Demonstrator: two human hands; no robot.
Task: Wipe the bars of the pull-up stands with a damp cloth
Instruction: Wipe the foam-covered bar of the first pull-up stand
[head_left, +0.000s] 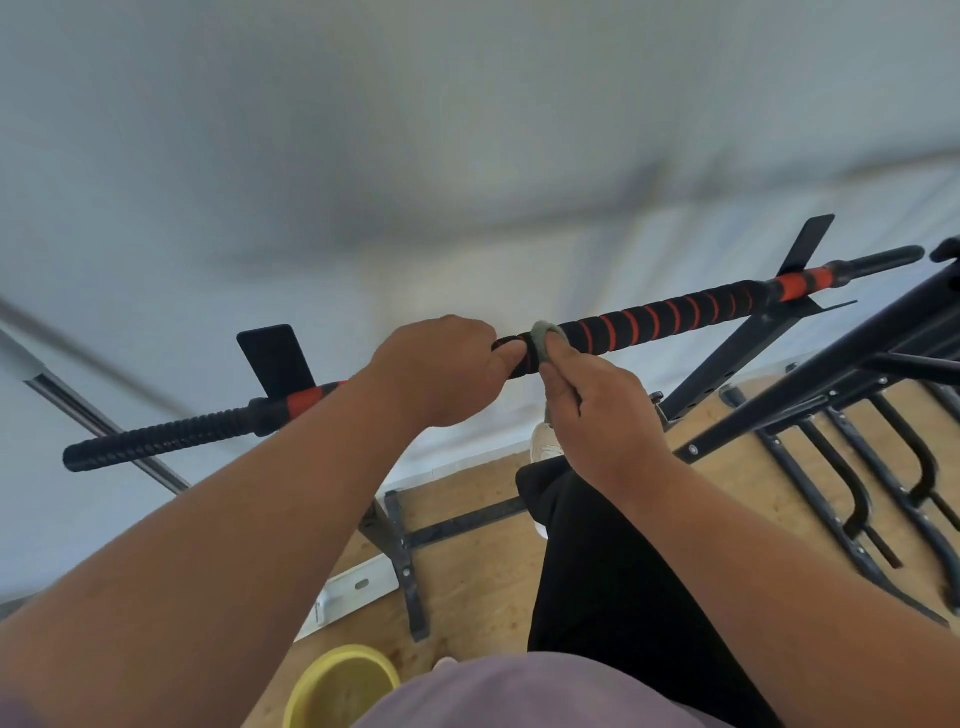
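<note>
The pull-up bar (670, 314) runs across the view, black foam grip banded in orange, and both hands are on it near the middle. The left hand (441, 371) is wrapped round the bar, fingers curled over the foam, steadying it. Just beside it, the right hand (597, 410) pinches a small grey cloth (544, 340) that is looped over the top of the bar, its ends gathered down between fingers and thumb.

This looks like the wiping stroke itself, with the long stretch of foam toward the right end likely yet to be done. To do it well, the cloth wants to hug the whole round of the bar, not just the top, so pulling both ends snug and working it along with a slight twist should reach the underside too. The left hand's grip matters: holding firm keeps the bar from turning under the cloth.

Down on the wooden floor (467, 582) sits a yellow basin (337, 680), handy for rewetting, and more black stand frames (831, 441) lie to the right.
</note>
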